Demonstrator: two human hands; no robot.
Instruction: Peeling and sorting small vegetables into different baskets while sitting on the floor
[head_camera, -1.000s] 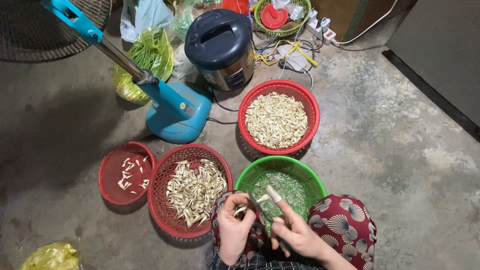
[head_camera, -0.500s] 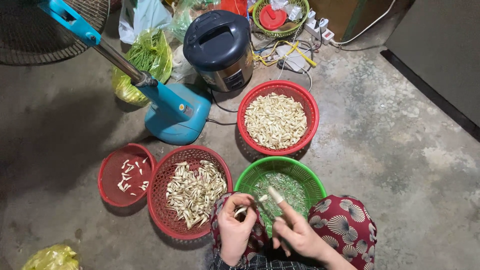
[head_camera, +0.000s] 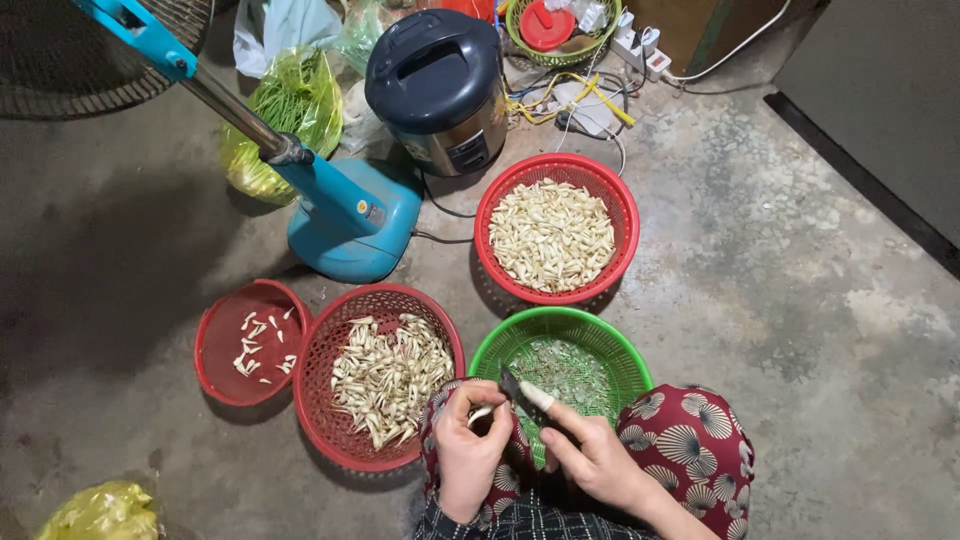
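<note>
My left hand (head_camera: 470, 445) pinches a small pale bulb piece (head_camera: 481, 413) at its fingertips. My right hand (head_camera: 590, 455) grips a small knife (head_camera: 512, 385), its dark blade pointing up-left towards that piece; a pale wrap covers the forefinger tip. Both hands hover over the near rim of a green basket (head_camera: 610, 340) that holds greenish trimmings. To its left, a large red basket (head_camera: 320, 390) is filled with pale split pieces. A red basket (head_camera: 620, 200) further off holds many whole pale bulbs. A small red basket (head_camera: 215, 345) at the left has several pieces.
A blue fan base (head_camera: 350, 215) and its pole stand on the concrete floor. Behind are a dark rice cooker (head_camera: 440, 85), a yellow bag of greens (head_camera: 285, 110), cables with a power strip (head_camera: 640, 45), and a green basket with a red lid (head_camera: 550, 25). A yellow bag (head_camera: 100, 512) lies bottom left. My patterned knee (head_camera: 690, 445) is at the right.
Both hands stay over the green basket's near rim. The knife blade has shifted closer to the piece in my left fingers. The baskets have not moved.
</note>
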